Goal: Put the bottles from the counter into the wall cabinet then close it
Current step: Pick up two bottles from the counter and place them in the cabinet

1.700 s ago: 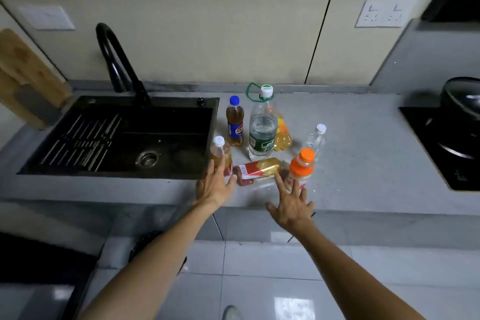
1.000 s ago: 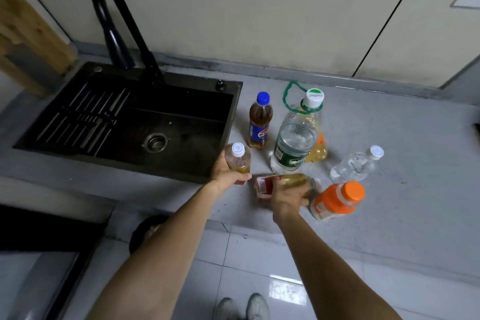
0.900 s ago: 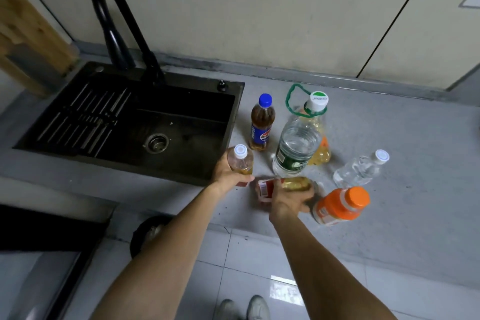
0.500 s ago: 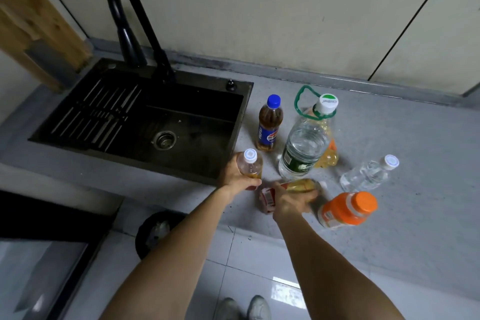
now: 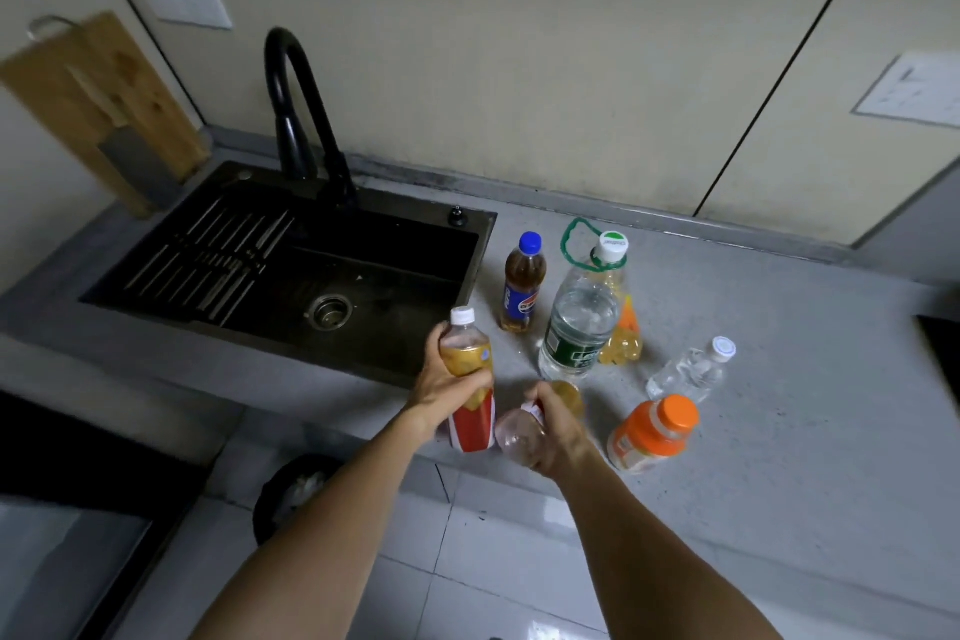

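Observation:
My left hand [image 5: 444, 387] grips a white-capped tea bottle [image 5: 467, 364] with a red label, lifted off the grey counter [image 5: 779, 431] near its front edge. Beside it my right hand [image 5: 558, 434] holds a second tea bottle [image 5: 519, 434], tipped with its bottom toward me. Still standing on the counter are a blue-capped cola bottle [image 5: 522, 283], a big water bottle [image 5: 582, 322] with a green handle, a yellow bottle [image 5: 623, 338] behind it, a small clear bottle [image 5: 693, 372] and an orange bottle [image 5: 654, 434]. The wall cabinet is out of view.
A black sink [image 5: 291, 276] with a tall black faucet [image 5: 301, 120] lies left of the bottles. A wooden cutting board [image 5: 104, 104] leans on the wall at far left. A dark bin [image 5: 291, 489] stands on the tiled floor below the counter edge.
Both hands have raised their tea bottles off the counter and pulled them toward me; the lying bottle is now tipped up in my right hand. The view has swung slightly upward.

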The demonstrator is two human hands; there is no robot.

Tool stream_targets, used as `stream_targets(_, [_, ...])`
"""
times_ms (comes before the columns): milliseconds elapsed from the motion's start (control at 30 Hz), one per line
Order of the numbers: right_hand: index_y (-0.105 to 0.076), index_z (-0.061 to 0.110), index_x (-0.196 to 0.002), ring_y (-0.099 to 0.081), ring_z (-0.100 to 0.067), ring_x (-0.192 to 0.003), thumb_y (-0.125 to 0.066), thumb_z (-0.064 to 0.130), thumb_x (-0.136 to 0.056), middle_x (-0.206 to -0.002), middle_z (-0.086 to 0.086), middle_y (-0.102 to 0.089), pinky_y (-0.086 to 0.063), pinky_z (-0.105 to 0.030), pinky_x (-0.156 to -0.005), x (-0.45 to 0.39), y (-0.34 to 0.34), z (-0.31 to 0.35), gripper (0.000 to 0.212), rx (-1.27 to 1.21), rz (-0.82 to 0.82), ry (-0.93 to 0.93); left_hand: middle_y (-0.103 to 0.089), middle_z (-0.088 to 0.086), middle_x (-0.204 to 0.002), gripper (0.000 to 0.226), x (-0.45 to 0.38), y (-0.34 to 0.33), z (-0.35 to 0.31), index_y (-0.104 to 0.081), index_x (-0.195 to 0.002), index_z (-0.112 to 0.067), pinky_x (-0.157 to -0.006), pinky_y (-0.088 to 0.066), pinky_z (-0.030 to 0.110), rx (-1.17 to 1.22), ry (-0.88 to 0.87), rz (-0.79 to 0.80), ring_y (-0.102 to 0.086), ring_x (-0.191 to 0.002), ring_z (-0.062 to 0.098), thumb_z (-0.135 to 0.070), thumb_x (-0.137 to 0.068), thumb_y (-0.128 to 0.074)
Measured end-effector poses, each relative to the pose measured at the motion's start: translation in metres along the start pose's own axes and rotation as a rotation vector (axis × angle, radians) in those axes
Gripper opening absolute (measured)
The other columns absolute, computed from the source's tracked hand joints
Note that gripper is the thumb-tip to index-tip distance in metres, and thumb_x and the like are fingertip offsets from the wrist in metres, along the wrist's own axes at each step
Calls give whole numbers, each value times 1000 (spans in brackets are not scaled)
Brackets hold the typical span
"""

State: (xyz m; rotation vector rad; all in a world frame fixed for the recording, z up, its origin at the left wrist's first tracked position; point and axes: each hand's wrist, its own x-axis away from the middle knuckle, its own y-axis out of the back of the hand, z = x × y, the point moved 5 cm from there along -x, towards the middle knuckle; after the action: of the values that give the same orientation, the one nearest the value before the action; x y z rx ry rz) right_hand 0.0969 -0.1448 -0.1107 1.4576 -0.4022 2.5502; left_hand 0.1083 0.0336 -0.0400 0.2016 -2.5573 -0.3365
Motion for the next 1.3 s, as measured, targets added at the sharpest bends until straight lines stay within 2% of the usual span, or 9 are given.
stream_targets(100, [-70, 6, -105, -71, -32, -88, -81, 37, -46, -101, -18, -74, -55, -46, -77, 33, -6, 4, 67, 147, 91, 14, -47, 7, -127, 94, 16, 11, -17, -16, -146, -29, -97, -44, 45, 73, 17, -39, -51, -111, 24, -23, -78, -80])
stream_targets(233, [-64, 3, -103, -65, -32, -82, -76, 25, -76, -95, -20, -68, -55, -41, -76, 76, -15, 19, 37, 243, 189, 92, -53, 8, -127, 76, 35, 29, -33, -30, -139, -28, -96, -47, 45, 121, -26, -71, -57, -111, 25, -27, -80, -78])
stream_targets(400, [-63, 12, -110, -64, -28, -74, -89, 36, -54, -89, -14, -65, -56, -41, -74, 104, -31, 40, 66, 163, 397, 176, -57, 6, -124, 67, 58, 55, -47, -37, -142, -36, -94, -51, 49, 180, -93, -119, -61, -105, 24, -43, -84, -71])
stream_targets(567, [-65, 7, -111, -67, -28, -74, -63, 59, -84, -90, -15, -70, -56, -38, -71, 139, -53, 74, 59, 116, 510, 315, -55, 4, -130, 71, 82, 68, -73, -30, -148, -42, -95, -50, 48, 234, -177, -99, -60, -108, 21, -52, -87, -65])
stream_targets(667, [-58, 17, -129, -73, -29, -81, -58, 64, -87, -103, -15, -72, -58, -42, -64, 167, -73, 100, 63, 178, 523, 470, -56, 3, -128, 71, 100, 81, -106, -30, -148, -39, -95, -50, 46, 284, -247, -135, -61, -108, 20, -51, -87, -65])
stream_targets(767, [-51, 36, -138, -71, -32, -103, -65, 58, -85, -120, -10, -71, -58, -52, -80, 206, -104, 126, 60, 233, 584, 678, -61, 3, -121, 64, 120, 104, -145, -38, -140, -33, -89, -53, 41, 355, -320, -189, -64, -103, 19, -49, -86, -67])
stream_targets(867, [-47, 42, -142, -71, -24, -108, -66, 51, -88, -121, 1, -72, -54, -49, -96, 252, -136, 145, 57, 312, 670, 864, -65, 3, -117, 59, 140, 134, -176, -41, -134, -30, -91, -53, 42, 410, -384, -219, -66, -102, 20, -48, -85, -69])
stream_targets(1067, [-42, 40, -146, -72, -24, -103, -65, 48, -90, -119, -3, -72, -58, -46, -90, 319, -195, 155, 61, 380, 767, 1012, -70, 3, -112, 57, 179, 203, -206, -46, -131, -30, -90, -56, 45, 502, -474, -306, -71, -98, 22, -50, -83, -70])
stream_targets(1300, [-45, 38, -145, -73, -20, -99, -64, 45, -91, -119, -3, -72, -60, -34, -78, 368, -265, 113, 57, 375, 789, 1095, -69, 6, -113, 63, 211, 287, -192, -45, -131, -29, -84, -59, 45, 500, -529, -338, -71, -97, 23, -53, -79, -71])
